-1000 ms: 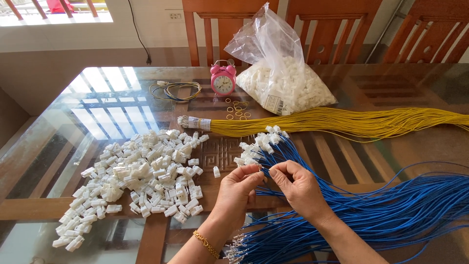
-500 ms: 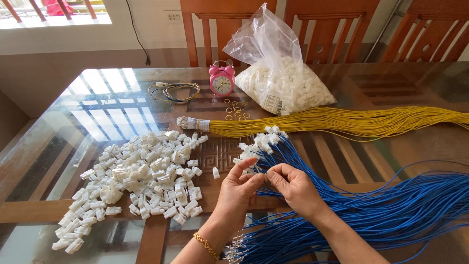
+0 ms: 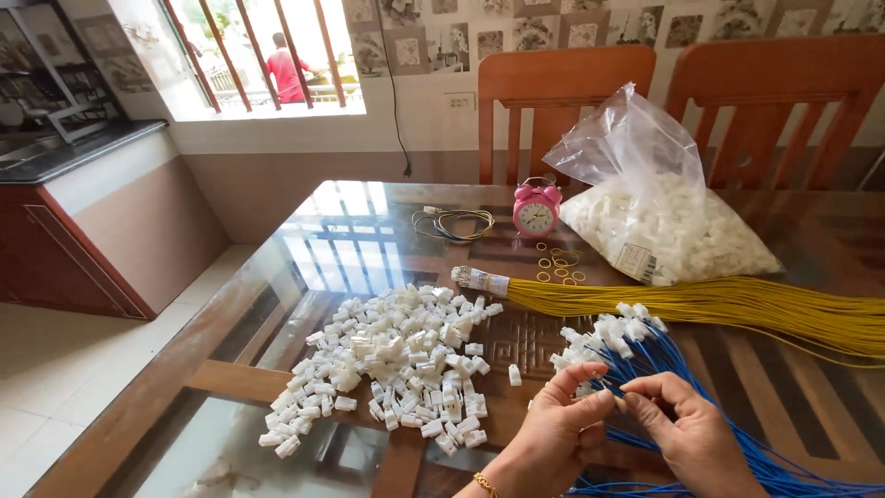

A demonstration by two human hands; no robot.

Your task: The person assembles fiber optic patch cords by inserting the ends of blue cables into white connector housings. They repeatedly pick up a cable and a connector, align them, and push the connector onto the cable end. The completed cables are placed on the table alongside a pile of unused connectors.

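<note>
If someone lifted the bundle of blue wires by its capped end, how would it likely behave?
Probably floppy: the blue wires are thin and already curve and fan loosely across the glass table. They look light, though the long trailing strands would likely drag and tangle. The white connectors on their ends may snag each other, since they sit crowded together.

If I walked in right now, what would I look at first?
Probably the big heap of small white plastic connectors spread on the glass table, left of the hands. Next, the left hand and right hand pinching at the white-tipped ends of a bundle of blue wires near the front edge. Behind lie yellow wires, a pink alarm clock and a clear bag of white pieces.
</note>
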